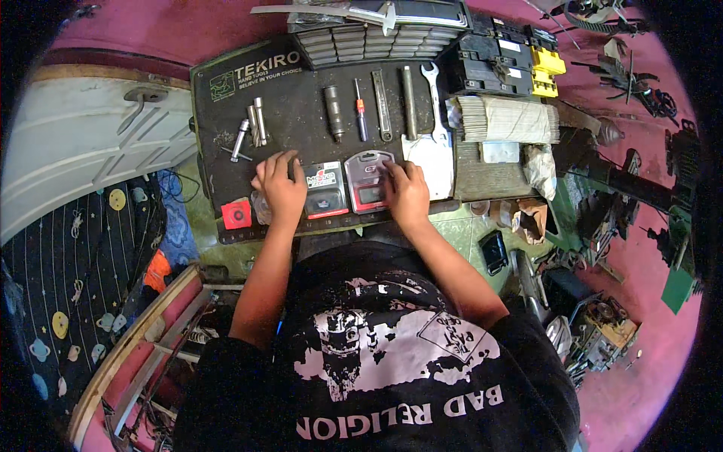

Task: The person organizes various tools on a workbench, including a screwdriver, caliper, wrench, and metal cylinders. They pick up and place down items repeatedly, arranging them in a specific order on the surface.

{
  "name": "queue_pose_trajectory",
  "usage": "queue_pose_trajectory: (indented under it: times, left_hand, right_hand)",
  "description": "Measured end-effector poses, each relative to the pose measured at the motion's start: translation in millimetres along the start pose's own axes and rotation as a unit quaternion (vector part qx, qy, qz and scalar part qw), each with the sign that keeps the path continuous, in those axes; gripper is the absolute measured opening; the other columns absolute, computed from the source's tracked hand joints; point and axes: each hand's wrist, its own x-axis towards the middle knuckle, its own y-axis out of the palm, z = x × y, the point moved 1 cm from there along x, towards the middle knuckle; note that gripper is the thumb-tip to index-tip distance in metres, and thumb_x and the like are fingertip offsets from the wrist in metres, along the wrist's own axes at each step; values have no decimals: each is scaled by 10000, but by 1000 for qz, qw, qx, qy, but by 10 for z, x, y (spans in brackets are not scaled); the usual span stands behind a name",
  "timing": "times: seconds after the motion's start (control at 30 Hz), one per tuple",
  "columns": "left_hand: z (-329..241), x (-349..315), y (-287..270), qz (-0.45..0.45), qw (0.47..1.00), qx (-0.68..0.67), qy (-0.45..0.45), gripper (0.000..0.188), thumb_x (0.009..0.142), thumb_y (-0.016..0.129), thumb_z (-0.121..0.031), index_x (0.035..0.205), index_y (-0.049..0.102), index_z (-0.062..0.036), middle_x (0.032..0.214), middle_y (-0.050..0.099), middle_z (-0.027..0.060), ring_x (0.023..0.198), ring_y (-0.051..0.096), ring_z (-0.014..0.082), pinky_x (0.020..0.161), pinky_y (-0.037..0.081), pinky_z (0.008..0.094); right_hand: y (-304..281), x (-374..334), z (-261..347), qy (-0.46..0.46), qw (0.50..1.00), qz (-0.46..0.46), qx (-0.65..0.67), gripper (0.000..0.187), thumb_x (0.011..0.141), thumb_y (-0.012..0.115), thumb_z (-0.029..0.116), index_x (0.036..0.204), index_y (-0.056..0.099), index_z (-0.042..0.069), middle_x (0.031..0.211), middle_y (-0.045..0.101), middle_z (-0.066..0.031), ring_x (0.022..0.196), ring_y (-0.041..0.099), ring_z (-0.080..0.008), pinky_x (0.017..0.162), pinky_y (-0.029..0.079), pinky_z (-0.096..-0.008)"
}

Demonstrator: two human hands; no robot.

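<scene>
My left hand (282,187) rests at the front left of a dark work mat (301,105), its fingers apart and partly bent. A clear plastic pack (260,208) lies beside it, partly hidden by the palm. Left of that lies a small red square packet (236,215). Between my hands is a blister pack with a white, black and red card (325,197). My right hand (409,192) pinches the right edge of another clear blister pack (367,179) with a red lower part. A white paper (437,169) lies right of that hand.
Behind the packs are sockets (258,120), a dark cylindrical tool (333,113), a screwdriver (361,113), a ratchet-like bar (382,105), a metal tube (409,102) and an open-end wrench (434,98). A drawer organizer (376,45) and black cases (493,64) stand at the back.
</scene>
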Motion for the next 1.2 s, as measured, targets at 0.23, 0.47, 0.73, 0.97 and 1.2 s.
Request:
queue_pose_trajectory:
  times: [0.23, 0.47, 0.73, 0.97, 1.2]
  left_hand:
    - [348, 47, -91, 5, 998, -7, -56, 254, 898, 727, -225, 1145, 737, -166, 1159, 710, 57, 1156, 588, 300, 984, 388, 484]
    - [669, 642, 169, 65, 991, 46, -108, 335, 892, 726, -298, 1170, 745, -112, 997, 751, 111, 1082, 616, 348, 901, 412, 563]
    - [745, 1397, 216, 100, 988, 112, -44, 400, 864, 775, -373, 1137, 747, -81, 1039, 750, 134, 1081, 625, 343, 905, 386, 552]
    - [736, 1782, 278, 218, 963, 132, -90, 285, 870, 752, -339, 978, 792, -78, 1080, 763, 176, 1146, 656, 380, 992, 386, 596]
    - [426, 1619, 347, 234, 968, 10, -94, 330, 869, 743, -395, 937, 797, -77, 1024, 766, 192, 1037, 709, 421, 1001, 422, 644]
  right_hand:
    - [273, 326, 614, -39, 998, 24, 40, 296, 860, 716, 116, 1147, 705, 44, 999, 686, -165, 945, 650, -367, 854, 540, -471]
    - [1330, 878, 1336, -21, 991, 131, 9, 257, 888, 683, 178, 1095, 685, 26, 1119, 711, -197, 1050, 692, -361, 888, 581, -450]
    - [1873, 1163, 1828, 86, 975, 196, -57, 213, 919, 596, 96, 1020, 767, 20, 1121, 730, -192, 1031, 724, -359, 882, 599, -448]
    - [2060, 1213, 1926, 193, 973, 127, 5, 280, 897, 684, 249, 904, 774, -15, 1017, 749, -232, 945, 750, -372, 846, 603, -455]
    - [1600, 1050, 1695, 202, 976, 71, 29, 413, 800, 802, 389, 852, 760, -19, 907, 738, -266, 834, 740, -421, 784, 598, -493]
